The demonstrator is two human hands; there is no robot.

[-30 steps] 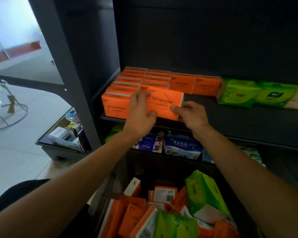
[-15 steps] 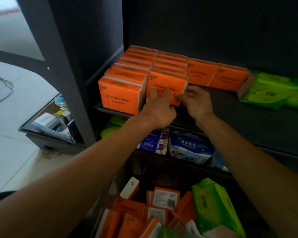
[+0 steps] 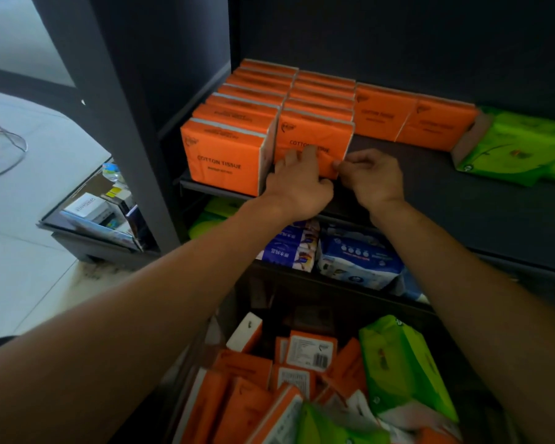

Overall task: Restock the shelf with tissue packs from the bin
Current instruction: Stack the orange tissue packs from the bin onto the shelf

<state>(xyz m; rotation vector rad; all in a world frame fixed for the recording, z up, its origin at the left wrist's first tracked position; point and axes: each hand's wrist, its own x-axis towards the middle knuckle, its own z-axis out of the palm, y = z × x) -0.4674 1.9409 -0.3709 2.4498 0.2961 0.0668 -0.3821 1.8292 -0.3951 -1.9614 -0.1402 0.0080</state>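
Shelving unit: a dark grey metal shelving unit [image 3: 116, 123] fills most of the view, with a flat dark shelf board [image 3: 430, 193] at chest height.
Bin: a bin [image 3: 202, 344] sits below and nearest the camera. It is heaped with loose orange plastic-wrapped tissue packs [image 3: 237, 408] and a large bright green tissue pack [image 3: 404, 363] lying tilted on the right.
Orange rows: two rows of upright orange tissue packs run front to back at the shelf board's left end and touch each other. The left row's front pack [image 3: 225, 158] reads "COTTON TISSUE".
Green stock: soft green tissue packs [image 3: 519, 142] lie at the right end of the shelf board.
Back pair: two more orange packs [image 3: 414, 118] stand side by side between the rows and the green stock.
Lower shelf: blue-and-white tissue packs [image 3: 359, 261] sit on the level underneath.
Task pack: the front orange pack of the right row [image 3: 314, 133] stands upright on the shelf board. It is set slightly further back than the left row's front pack and touches the pack behind it.
Left hand: the left hand [image 3: 297, 184] lies flat on this pack's front face, fingers fairly straight and pressing on its lower half.
Right hand: the right hand [image 3: 370, 176] has its fingers curled in, pinching the same pack's lower right corner.
Floor: pale floor tiles [image 3: 29, 251] show at the left.
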